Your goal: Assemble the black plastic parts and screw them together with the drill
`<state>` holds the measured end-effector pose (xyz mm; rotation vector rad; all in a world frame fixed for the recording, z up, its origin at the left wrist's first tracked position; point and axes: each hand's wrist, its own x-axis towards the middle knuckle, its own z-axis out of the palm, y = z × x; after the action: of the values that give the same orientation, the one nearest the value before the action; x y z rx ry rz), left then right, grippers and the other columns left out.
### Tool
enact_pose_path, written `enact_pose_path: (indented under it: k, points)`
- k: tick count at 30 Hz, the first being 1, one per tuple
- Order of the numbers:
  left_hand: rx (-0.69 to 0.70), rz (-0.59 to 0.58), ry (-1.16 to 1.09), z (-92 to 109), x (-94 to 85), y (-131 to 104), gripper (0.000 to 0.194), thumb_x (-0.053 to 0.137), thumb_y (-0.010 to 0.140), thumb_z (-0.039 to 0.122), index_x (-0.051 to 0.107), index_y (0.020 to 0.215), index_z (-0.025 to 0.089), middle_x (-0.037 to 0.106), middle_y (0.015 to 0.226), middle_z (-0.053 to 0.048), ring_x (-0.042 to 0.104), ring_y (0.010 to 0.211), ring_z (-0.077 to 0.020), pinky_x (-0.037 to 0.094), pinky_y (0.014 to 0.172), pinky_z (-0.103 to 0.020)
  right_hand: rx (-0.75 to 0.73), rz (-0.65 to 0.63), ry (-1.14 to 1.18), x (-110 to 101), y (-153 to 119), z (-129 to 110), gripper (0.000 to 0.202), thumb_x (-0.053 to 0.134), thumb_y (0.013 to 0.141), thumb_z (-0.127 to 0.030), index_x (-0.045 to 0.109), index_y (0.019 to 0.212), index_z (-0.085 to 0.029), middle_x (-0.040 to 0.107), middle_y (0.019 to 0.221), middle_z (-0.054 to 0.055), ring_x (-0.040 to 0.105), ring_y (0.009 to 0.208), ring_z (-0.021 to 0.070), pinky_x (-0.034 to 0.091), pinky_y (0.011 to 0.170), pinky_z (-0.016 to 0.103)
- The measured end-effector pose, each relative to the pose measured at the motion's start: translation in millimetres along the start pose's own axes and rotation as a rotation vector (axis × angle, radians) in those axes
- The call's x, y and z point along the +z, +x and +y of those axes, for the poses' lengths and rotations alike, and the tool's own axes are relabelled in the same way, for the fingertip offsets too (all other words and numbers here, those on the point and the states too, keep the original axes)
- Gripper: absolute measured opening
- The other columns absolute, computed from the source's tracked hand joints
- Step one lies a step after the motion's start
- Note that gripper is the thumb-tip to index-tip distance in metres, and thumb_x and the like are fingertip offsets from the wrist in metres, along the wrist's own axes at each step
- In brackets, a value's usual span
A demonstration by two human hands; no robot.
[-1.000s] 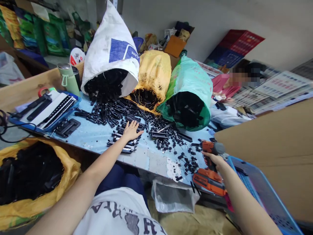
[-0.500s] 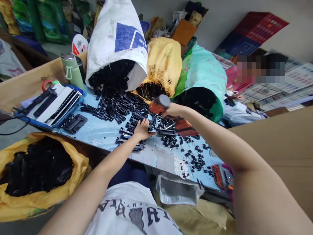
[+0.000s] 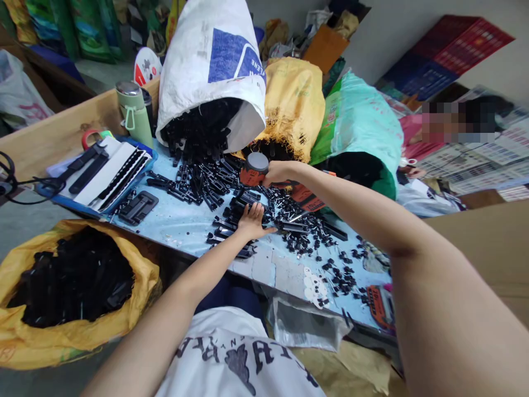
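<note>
My right hand (image 3: 278,173) is wrapped round an orange and black power tool (image 3: 253,170), held above the parts at the table's middle. Below it, my left hand (image 3: 253,223) lies with spread fingers on a row of black plastic parts (image 3: 225,226). To the right of my left hand is a heap of small black pieces with metal pins (image 3: 300,240). Long black clip-like parts (image 3: 202,184) are piled behind, at the mouth of a white sack (image 3: 190,60). The tool's tip is hard to make out.
A yellow sack (image 3: 295,99) and a green sack (image 3: 363,127) lean at the back. At the left are a blue tray (image 3: 111,207), a green flask (image 3: 138,118) and an open yellow sack (image 3: 142,275) of black parts. A person (image 3: 421,132) sits at the far right.
The whole view has shifted, so the table sits further right. My right hand and the tool have moved slightly left relative to my left hand, which stays spread on the parts.
</note>
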<state>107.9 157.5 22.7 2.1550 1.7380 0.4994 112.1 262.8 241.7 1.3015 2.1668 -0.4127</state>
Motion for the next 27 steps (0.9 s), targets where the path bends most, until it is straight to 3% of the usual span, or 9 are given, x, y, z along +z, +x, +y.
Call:
enact_pose_path:
  k: [7, 12, 16, 21, 27]
  points:
    - [0.015, 0.035, -0.015, 0, -5.8, 0, 0.101, 0.024, 0.072, 0.081, 0.028, 0.141, 0.006, 0.023, 0.15, -0.015, 0.01, 0.14, -0.0294, 0.006, 0.115, -0.047, -0.05, -0.008, 0.002, 11, -21, -8, 0.016, 0.067, 0.06, -0.021, 0.064, 0.073, -0.011, 0.055, 0.053, 0.001, 0.053, 0.052, 0.0141, 0.041, 0.045, 0.024]
    - [0.018, -0.051, -0.025, 3, -14.4, 0, 0.098, 0.022, 0.074, 0.078, 0.028, 0.141, 0.008, 0.021, 0.151, -0.014, 0.009, 0.14, -0.029, 0.005, 0.114, -0.047, -0.132, 0.037, -0.007, 22, -26, -16, 0.027, 0.067, 0.056, -0.012, 0.065, 0.083, -0.013, 0.06, 0.065, 0.0, 0.054, 0.059, 0.0133, 0.042, 0.048, 0.021]
    - [-0.002, -0.052, -0.036, 10, -19.0, -37, 0.095, 0.02, 0.077, 0.076, 0.026, 0.141, 0.006, 0.019, 0.151, -0.015, 0.007, 0.141, -0.0295, 0.006, 0.114, -0.049, -0.114, 0.067, 0.049, 29, -49, -21, 0.034, 0.067, 0.058, -0.015, 0.064, 0.091, -0.014, 0.058, 0.061, -0.001, 0.053, 0.054, 0.0125, 0.041, 0.046, 0.021]
    - [0.034, 0.023, 0.015, 1, -14.7, -91, 0.096, 0.025, 0.077, 0.076, 0.021, 0.142, 0.005, 0.019, 0.151, -0.017, 0.007, 0.141, -0.0276, 0.001, 0.115, -0.047, -0.112, -0.004, 0.005, 36, -56, -25, 0.024, 0.065, 0.06, -0.022, 0.065, 0.082, -0.012, 0.056, 0.057, 0.001, 0.053, 0.052, 0.0132, 0.04, 0.045, 0.022]
    - [0.13, -0.014, 0.036, -10, -14.8, -93, 0.095, 0.031, 0.075, 0.077, 0.022, 0.142, 0.01, 0.019, 0.151, -0.014, 0.009, 0.141, -0.0265, 0.004, 0.115, -0.045, -0.095, -0.032, -0.072, 48, -49, -38, 0.021, 0.064, 0.058, -0.021, 0.065, 0.076, -0.012, 0.06, 0.062, 0.004, 0.056, 0.056, 0.0155, 0.041, 0.045, 0.023]
